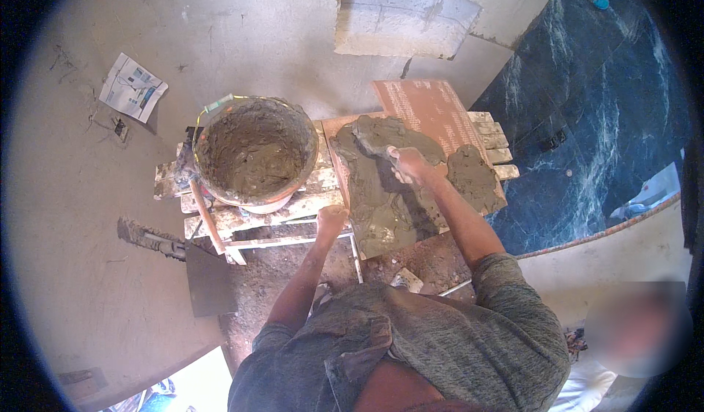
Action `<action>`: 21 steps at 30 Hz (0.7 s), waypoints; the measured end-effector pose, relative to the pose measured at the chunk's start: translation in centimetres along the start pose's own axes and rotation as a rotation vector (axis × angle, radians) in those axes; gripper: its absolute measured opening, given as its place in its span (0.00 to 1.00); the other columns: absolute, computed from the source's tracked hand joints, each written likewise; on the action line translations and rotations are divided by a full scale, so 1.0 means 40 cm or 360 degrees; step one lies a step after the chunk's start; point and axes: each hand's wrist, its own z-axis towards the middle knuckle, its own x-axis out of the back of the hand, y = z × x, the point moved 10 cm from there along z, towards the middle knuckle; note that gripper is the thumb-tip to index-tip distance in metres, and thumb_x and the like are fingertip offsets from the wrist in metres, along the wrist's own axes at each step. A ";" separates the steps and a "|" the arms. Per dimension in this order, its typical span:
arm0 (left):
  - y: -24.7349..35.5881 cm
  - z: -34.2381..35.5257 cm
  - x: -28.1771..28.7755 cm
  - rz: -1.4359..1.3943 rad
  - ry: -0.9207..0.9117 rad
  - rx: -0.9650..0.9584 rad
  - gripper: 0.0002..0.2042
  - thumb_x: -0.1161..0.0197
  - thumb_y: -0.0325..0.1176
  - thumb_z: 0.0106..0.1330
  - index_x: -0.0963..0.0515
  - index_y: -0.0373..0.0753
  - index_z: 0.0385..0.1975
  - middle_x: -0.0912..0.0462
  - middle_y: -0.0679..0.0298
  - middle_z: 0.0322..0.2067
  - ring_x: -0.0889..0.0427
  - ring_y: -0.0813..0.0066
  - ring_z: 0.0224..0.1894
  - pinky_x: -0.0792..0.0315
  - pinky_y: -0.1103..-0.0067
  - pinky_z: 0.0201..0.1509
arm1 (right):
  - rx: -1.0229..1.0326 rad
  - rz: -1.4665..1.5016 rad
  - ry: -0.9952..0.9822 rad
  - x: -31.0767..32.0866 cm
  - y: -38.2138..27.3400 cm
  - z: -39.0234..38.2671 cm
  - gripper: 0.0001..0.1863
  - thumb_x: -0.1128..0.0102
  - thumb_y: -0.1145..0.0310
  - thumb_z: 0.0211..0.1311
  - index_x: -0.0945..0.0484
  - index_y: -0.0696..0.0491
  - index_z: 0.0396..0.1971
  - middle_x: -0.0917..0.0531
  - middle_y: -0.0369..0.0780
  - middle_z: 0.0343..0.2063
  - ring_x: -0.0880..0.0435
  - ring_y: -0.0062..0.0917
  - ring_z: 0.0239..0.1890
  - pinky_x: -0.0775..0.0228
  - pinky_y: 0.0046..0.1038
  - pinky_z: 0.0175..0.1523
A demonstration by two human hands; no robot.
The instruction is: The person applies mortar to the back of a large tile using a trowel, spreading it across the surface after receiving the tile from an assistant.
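Observation:
My right hand (pixel 412 166) is closed around the handle of a trowel (pixel 372 142), its blade smeared with mortar. The blade rests in the wet grey-brown mortar (pixel 381 214) spread over a reddish-brown tile (pixel 336 127). A thicker heap of mortar (pixel 471 177) sits at the tile's right side. Beside the tile's left edge my left hand (pixel 331 220) is closed like a fist; what it grips, if anything, is hidden. To its upper left stands a round bucket (pixel 312 166) with mortar inside and coating its walls.
A mortar-splashed wooden plank platform (pixel 323 181) carries the bucket and tile. Another reddish tile (pixel 425 108) leans behind. A plastered wall (pixel 242 31) rises in front, with a recess (pixel 403 20). Dark blue marbled tiling (pixel 565 133) lies right. Another person (pixel 587 390) is at the lower right.

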 end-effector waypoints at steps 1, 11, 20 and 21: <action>-0.002 0.009 0.009 0.0015 0.0006 -0.0038 0.09 0.37 0.33 0.57 0.16 0.34 0.29 0.18 0.62 0.17 0.20 0.77 0.19 0.26 0.78 0.27 | 0.0031 -0.0156 0.0020 0.002 -0.013 -0.005 0.16 0.49 0.53 0.69 0.27 0.52 0.33 0.26 0.37 0.20 0.27 0.23 0.15 0.36 0.27 0.18; 0.015 0.006 -0.001 0.0046 -0.0010 -0.0029 0.08 0.37 0.32 0.57 0.16 0.34 0.25 0.18 0.62 0.17 0.19 0.78 0.19 0.25 0.79 0.27 | -0.0005 0.0057 -0.0035 -0.069 0.006 0.010 0.16 0.48 0.55 0.70 0.25 0.54 0.32 0.26 0.37 0.19 0.28 0.22 0.15 0.36 0.28 0.17; 0.017 -0.004 -0.004 -0.0051 -0.0007 -0.0018 0.08 0.38 0.32 0.58 0.17 0.33 0.24 0.19 0.64 0.16 0.22 0.79 0.17 0.27 0.80 0.24 | 0.0186 -0.0367 -0.0137 -0.091 -0.042 0.056 0.19 0.50 0.54 0.70 0.25 0.56 0.29 0.25 0.38 0.18 0.27 0.23 0.16 0.35 0.29 0.18; 0.003 0.002 -0.002 -0.0100 -0.0001 -0.0008 0.08 0.38 0.32 0.58 0.17 0.33 0.24 0.19 0.64 0.16 0.22 0.79 0.18 0.27 0.80 0.24 | 0.0217 -0.0400 -0.0151 -0.098 -0.048 0.049 0.20 0.50 0.54 0.71 0.25 0.56 0.28 0.25 0.37 0.18 0.26 0.23 0.16 0.35 0.29 0.18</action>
